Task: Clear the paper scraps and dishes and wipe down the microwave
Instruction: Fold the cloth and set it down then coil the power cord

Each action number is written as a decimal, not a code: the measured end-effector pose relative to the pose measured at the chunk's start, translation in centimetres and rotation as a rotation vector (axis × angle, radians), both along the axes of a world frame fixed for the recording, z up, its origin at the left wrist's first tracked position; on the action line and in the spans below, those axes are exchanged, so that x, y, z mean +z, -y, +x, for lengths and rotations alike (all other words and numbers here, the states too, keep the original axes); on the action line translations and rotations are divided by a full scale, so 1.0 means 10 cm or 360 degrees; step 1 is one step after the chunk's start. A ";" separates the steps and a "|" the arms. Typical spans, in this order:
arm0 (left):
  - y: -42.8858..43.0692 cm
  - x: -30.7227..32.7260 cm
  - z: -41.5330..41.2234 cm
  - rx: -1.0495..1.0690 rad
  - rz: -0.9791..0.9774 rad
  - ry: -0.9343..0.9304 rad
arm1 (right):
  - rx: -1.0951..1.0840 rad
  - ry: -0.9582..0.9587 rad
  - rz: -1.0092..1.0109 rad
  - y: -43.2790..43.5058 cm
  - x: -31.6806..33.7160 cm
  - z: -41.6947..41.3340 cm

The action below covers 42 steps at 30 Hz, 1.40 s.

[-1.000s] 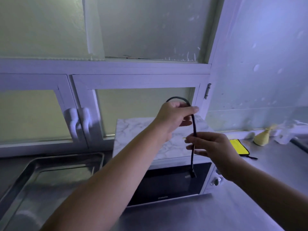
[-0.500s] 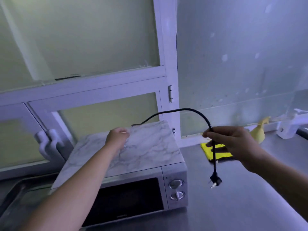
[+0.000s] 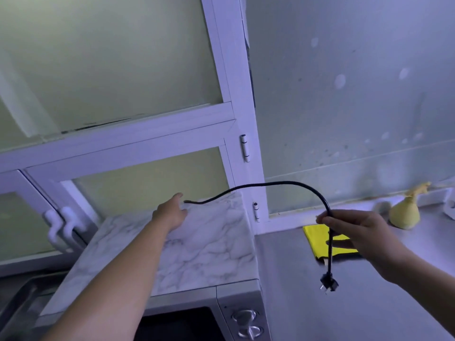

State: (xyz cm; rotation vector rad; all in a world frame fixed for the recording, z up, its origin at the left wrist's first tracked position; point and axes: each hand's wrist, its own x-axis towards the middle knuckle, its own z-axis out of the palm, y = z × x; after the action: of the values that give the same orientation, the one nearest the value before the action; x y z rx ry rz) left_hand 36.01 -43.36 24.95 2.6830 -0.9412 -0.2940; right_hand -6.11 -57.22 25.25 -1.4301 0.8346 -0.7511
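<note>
The microwave has a marble-patterned top and two knobs at its lower right; it stands on a steel counter against a window. My left hand reaches to the back edge of the microwave's top, where the black power cord begins; whether it holds the cord there is not clear. The cord arches to the right into my right hand, which pinches it, and the plug dangles below, over the counter. A yellow cloth lies on the counter under my right hand.
A yellowish tied pouch sits at the back right by the wall ledge. The steel counter runs to the right of the microwave. White window handles stick out at the left, and a sink's edge shows at the lower left.
My right hand has drawn the cord out to the right, so the plug now hangs over the counter. My left hand left the cord's loop and went to the microwave's back edge.
</note>
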 end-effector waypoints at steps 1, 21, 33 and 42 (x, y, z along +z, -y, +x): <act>0.06 -0.03 0.06 -0.0011 -0.0008 0.0003 | -0.0019 0.0000 0.0002 0.06 -0.03 0.03; 1.25 0.65 -0.08 -0.0792 -0.0821 0.0284 | -0.0199 -0.0119 0.0349 0.58 -0.91 0.64; 1.49 0.53 -1.51 -0.1248 -0.0204 0.0173 | -0.0211 -0.0238 0.0330 0.10 -0.95 0.07; 1.61 -0.31 -2.14 -0.1079 0.0702 0.0424 | -0.0305 -0.0717 0.0550 -0.12 -1.01 -0.63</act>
State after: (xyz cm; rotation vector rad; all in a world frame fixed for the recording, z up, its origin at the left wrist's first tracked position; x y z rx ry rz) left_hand 14.61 -59.46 21.84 2.7166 -2.0789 -0.3084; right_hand -12.37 -55.99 15.17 -1.2297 1.3933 -0.3968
